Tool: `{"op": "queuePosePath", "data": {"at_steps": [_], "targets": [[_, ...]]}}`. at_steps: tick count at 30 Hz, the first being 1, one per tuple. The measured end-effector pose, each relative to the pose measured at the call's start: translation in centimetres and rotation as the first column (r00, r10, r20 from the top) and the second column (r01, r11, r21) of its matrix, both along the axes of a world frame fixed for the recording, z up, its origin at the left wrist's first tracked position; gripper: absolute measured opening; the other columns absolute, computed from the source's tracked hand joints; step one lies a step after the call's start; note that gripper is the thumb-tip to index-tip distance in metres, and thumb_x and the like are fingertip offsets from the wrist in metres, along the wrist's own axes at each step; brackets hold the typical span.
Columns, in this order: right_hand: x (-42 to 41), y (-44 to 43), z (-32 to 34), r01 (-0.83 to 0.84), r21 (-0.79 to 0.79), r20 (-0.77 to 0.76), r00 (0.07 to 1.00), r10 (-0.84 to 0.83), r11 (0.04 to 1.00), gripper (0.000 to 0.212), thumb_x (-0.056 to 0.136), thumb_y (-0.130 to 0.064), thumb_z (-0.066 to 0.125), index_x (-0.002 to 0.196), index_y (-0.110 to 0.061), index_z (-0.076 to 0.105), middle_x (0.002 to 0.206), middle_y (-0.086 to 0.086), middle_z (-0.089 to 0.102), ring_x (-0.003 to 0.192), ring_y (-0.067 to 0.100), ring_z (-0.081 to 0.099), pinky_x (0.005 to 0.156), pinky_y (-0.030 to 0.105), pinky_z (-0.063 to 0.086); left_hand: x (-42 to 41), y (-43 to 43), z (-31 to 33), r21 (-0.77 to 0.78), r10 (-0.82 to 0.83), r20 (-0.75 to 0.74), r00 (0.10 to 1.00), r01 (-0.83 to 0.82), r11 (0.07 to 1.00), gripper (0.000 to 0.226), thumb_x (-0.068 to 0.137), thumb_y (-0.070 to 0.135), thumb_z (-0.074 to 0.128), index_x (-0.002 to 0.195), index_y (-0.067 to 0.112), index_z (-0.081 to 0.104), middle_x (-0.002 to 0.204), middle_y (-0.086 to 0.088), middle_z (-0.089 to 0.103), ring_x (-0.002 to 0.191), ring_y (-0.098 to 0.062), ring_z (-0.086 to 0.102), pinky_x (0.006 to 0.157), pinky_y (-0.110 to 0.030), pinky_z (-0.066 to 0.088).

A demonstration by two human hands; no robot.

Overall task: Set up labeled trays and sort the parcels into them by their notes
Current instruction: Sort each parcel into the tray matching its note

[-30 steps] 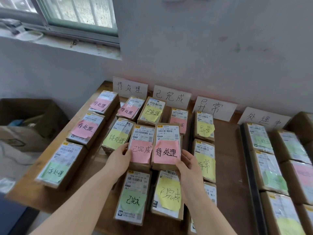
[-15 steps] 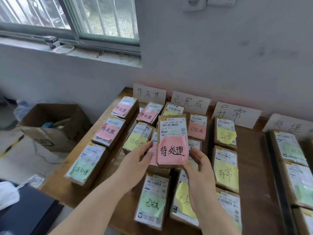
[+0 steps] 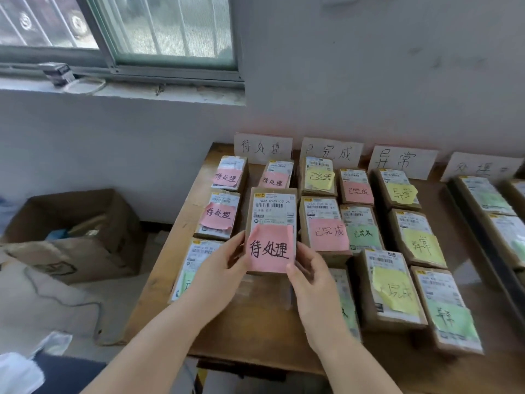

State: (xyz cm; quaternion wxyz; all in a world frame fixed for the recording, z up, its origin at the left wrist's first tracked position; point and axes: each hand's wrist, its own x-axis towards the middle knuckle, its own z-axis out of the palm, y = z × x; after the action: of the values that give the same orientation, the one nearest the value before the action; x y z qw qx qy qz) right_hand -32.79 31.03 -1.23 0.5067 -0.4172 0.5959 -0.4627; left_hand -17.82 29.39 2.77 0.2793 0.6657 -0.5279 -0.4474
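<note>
My left hand point(image 3: 216, 268) and right hand point(image 3: 312, 282) hold one parcel point(image 3: 271, 211) between them. The left fingers point(image 3: 238, 243) are curled on its left edge, and the right fingers point(image 3: 305, 253) are curled at its lower right corner. The parcel is over the left part of the counter point(image 3: 255, 331), with its face toward me. I cannot tell if it touches anything under it.

On its lower half is a pink note point(image 3: 270, 250) with the writing 待处理. Above the note is a white shipping label point(image 3: 272, 209) with barcodes and a code that begins 163A. The small print I cannot read.

Just behind it lies the rear parcel point(image 3: 277, 173), and to the left lie the middle-left parcel point(image 3: 218, 214) and the corner parcel point(image 3: 230, 174). All three have pink notes that say 待处理.

To the right, the pink-note parcel point(image 3: 328, 233), the green-note parcel point(image 3: 363, 234) and the yellow-note parcel point(image 3: 319, 177) say 已完成. Further right, the far yellow parcel point(image 3: 423, 245) says 异常.

Paper signs lean on the wall. The first sign point(image 3: 262, 147) reads 待处理, the second sign point(image 3: 331, 153) reads 已完成, and the third sign point(image 3: 402, 162) reads 异常. The fourth sign point(image 3: 483, 167) is blurred, and I can make out only 处理. Below it, a dark tray point(image 3: 473, 226) holds more parcels.

A cardboard box point(image 3: 71, 231) stands on the floor at the left.
</note>
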Motion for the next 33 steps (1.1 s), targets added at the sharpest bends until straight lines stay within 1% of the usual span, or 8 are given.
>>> {"op": "queuePosePath", "data": {"at_steps": [4,7,13,19,22,27,31,33], "targets": [[3.3,2.5,-2.5,-0.007,0.054,-0.052,0.999,0.01,0.999,0.034,0.092,-0.017,0.059,0.108,-0.046,0.051,0.121,-0.019,0.059,0.117,0.001,0.053,0.105,0.033,0.044,2.8,1.5,-2.4,0.039,-0.04,0.043,0.998,0.038,0.999,0.05,0.098,0.026,0.049,0.146,0.032,0.032,0.133,0.018,0.046,0.125,-0.001,0.038,0.097,-0.019,0.032],[4.6,4.1,-4.2,-0.018,0.135,-0.058,0.998,0.026,0.991,0.039,0.093,-0.01,0.057,0.106,-0.045,0.05,0.119,-0.02,0.059,0.114,-0.002,0.054,0.103,0.026,0.043,3.8,2.5,-4.1,0.114,-0.084,0.091,0.992,0.073,0.991,0.054,0.099,0.027,0.047,0.149,0.029,0.026,0.147,0.011,0.038,0.137,-0.008,0.029,0.109,-0.028,0.029],[4.1,4.9,-6.7,0.013,0.277,-0.136,0.99,0.026,0.961,0.036,0.094,-0.016,0.057,0.117,-0.041,0.046,0.115,-0.021,0.057,0.114,0.001,0.052,0.097,0.021,0.043,3.5,2.9,-6.9,0.251,-0.182,0.079,0.98,0.157,0.955,0.055,0.1,0.026,0.047,0.15,0.026,0.024,0.143,0.011,0.045,0.132,-0.007,0.037,0.105,-0.025,0.034],[3.4,4.3,-7.9,-0.002,0.357,-0.232,0.968,0.09,0.934,0.043,0.097,-0.025,0.05,0.138,-0.034,0.043,0.132,-0.017,0.053,0.123,0.003,0.045,0.107,0.028,0.039,2.9,2.5,-8.7,0.306,-0.23,0.065,0.971,0.2,0.931,0.061,0.099,0.024,0.049,0.151,0.027,0.019,0.146,0.008,0.043,0.135,-0.011,0.038,0.107,-0.029,0.035],[3.2,3.6,-7.9,-0.014,0.357,-0.19,0.978,0.088,0.934,0.047,0.098,-0.026,0.047,0.144,-0.034,0.038,0.14,-0.018,0.046,0.132,0.003,0.037,0.114,0.033,0.032,2.8,2.1,-9.2,0.311,-0.215,0.044,0.976,0.191,0.931,0.063,0.098,0.025,0.05,0.151,0.032,0.016,0.147,0.008,0.042,0.136,-0.013,0.037,0.107,-0.031,0.036],[3.1,3.0,-6.8,-0.025,0.289,-0.194,0.977,0.084,0.957,0.052,0.098,-0.021,0.048,0.147,-0.032,0.032,0.139,-0.021,0.041,0.133,-0.001,0.033,0.115,0.032,0.029,2.7,1.0,-9.1,0.238,-0.248,0.006,0.969,0.24,0.941,0.06,0.099,0.021,0.048,0.15,0.034,0.018,0.146,0.013,0.04,0.136,-0.009,0.036,0.107,-0.026,0.032],[2.4,2.9,-5.8,0.019,0.234,-0.241,0.97,0.039,0.972,0.055,0.099,-0.019,0.047,0.149,-0.026,0.027,0.148,-0.013,0.036,0.134,0.0,0.032,0.114,0.028,0.03,2.3,0.8,-8.5,0.132,-0.307,0.026,0.951,0.302,0.944,0.059,0.099,0.018,0.047,0.145,0.045,0.02,0.13,0.026,0.042,0.118,0.008,0.037,0.095,-0.016,0.033],[1.8,2.9,-5.0,0.028,0.207,-0.268,0.963,0.029,0.978,0.055,0.099,-0.021,0.047,0.15,-0.024,0.025,0.151,-0.011,0.032,0.138,0.003,0.029,0.114,0.025,0.027,2.0,0.8,-8.2,0.11,-0.341,0.068,0.938,0.333,0.937,0.06,0.099,0.017,0.046,0.147,0.043,0.022,0.139,0.023,0.042,0.12,0.006,0.04,0.098,-0.017,0.036]]}}
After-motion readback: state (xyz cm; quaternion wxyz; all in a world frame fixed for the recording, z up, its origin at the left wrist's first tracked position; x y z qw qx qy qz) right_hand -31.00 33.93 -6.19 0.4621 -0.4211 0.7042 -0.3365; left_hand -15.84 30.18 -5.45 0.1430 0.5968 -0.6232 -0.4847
